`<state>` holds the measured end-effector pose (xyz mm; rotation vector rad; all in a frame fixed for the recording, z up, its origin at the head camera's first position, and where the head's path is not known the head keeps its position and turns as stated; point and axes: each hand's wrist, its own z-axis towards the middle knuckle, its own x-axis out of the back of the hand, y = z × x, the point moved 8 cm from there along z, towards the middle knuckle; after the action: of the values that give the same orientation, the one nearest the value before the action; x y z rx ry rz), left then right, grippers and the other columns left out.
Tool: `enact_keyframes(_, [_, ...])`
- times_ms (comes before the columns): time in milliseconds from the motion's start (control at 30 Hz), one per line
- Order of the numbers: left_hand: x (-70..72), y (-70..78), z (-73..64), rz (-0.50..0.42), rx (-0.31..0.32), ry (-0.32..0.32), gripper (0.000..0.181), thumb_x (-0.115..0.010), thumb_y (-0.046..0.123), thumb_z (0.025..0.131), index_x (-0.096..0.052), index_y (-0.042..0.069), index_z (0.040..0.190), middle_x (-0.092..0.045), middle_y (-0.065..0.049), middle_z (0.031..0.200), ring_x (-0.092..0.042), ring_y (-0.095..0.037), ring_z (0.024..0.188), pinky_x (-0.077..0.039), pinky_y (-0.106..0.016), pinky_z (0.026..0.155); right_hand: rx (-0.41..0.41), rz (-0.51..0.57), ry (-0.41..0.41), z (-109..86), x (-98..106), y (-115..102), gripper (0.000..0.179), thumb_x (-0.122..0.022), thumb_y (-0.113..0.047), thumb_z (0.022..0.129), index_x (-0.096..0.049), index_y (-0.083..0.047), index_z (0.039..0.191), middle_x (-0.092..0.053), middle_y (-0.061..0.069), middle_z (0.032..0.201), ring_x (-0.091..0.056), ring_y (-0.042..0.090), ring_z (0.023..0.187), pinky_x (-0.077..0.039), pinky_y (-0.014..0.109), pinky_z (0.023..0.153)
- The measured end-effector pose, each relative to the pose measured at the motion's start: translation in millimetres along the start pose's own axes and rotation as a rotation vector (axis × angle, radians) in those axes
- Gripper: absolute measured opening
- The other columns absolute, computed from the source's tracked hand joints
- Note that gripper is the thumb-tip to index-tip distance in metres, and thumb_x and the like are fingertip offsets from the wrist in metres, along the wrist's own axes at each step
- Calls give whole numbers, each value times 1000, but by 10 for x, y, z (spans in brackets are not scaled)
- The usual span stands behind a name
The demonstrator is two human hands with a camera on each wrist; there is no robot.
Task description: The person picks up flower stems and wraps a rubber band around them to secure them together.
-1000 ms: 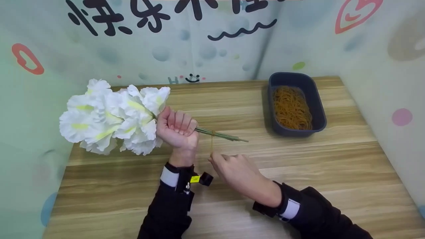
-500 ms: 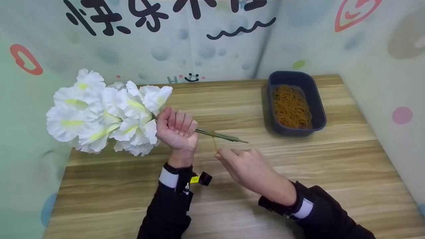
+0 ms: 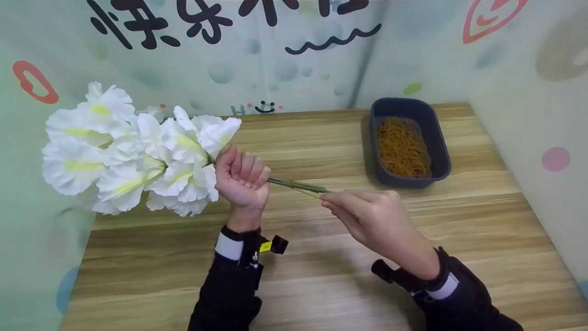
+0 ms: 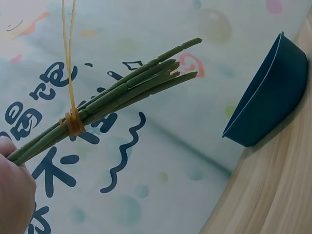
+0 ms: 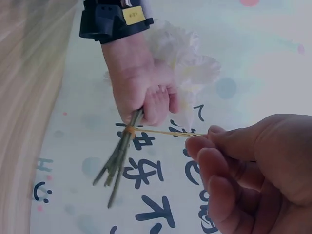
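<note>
My left hand (image 3: pixel 243 177) grips the green stems (image 4: pixel 141 87) of a bunch of white artificial flowers (image 3: pixel 128 156) with yellow streaks. The blossoms spread out to the left of the fist, and the stem ends stick out on its right. Around the stems, beyond the fist, a rubber band (image 4: pixel 74 122) is wound in several turns. Between thumb and fingertip, my right hand (image 3: pixel 381 225) pinches the loose loop of that band, which is stretched taut away from the stems, as the right wrist view shows.
A dark blue tub (image 3: pixel 441 156) stands at the back right of the wooden table (image 3: pixel 477 220). In it lies a heap of brown rubber bands (image 3: pixel 402 147). Patterned cloth walls (image 3: pixel 312 82) rise behind the table and at both sides.
My right hand has moved right and up toward the stem ends, drawing the band's loop from straight below the stems to along them. The blossoms have shifted left and up.
</note>
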<state>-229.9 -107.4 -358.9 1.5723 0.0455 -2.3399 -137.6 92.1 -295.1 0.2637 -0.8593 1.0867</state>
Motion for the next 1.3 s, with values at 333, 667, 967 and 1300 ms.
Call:
enact_keyframes(333, [-28,-161,-55,-25,134,-7,55,-61,17,92,-18,16,57,-16,6,48,-14,-6,40,-14,-17,35,-76,53,119,61,147,378,7,-74,-5,91,-78,-6,97,-76,5,87,-72,18,69,-58,33,57])
enact_keyframes(667, [-149,-455,-199,-254,320,16,51,-56,15,92,-20,18,56,-18,7,47,-13,-6,39,-14,-18,35,-183,220,42,31,-231,982,12,-68,-8,96,-78,-9,103,-73,0,83,-59,6,53,-48,18,49])
enact_keyframes(967, [-174,-363,-192,-356,212,30,50,-51,14,93,-18,20,57,-16,8,47,-13,-6,39,-13,-19,35,-232,414,-116,12,-739,975,10,-69,-10,96,-77,-5,100,-74,3,83,-64,9,60,-54,21,54])
enact_keyframes(1300, [18,-193,-108,-384,109,169,45,-42,16,95,-21,20,56,-19,8,47,-13,-6,40,-11,-19,36,-192,404,-228,-94,-1181,537,16,-63,-21,101,-73,-10,96,-66,-5,73,-55,4,59,-47,22,51])
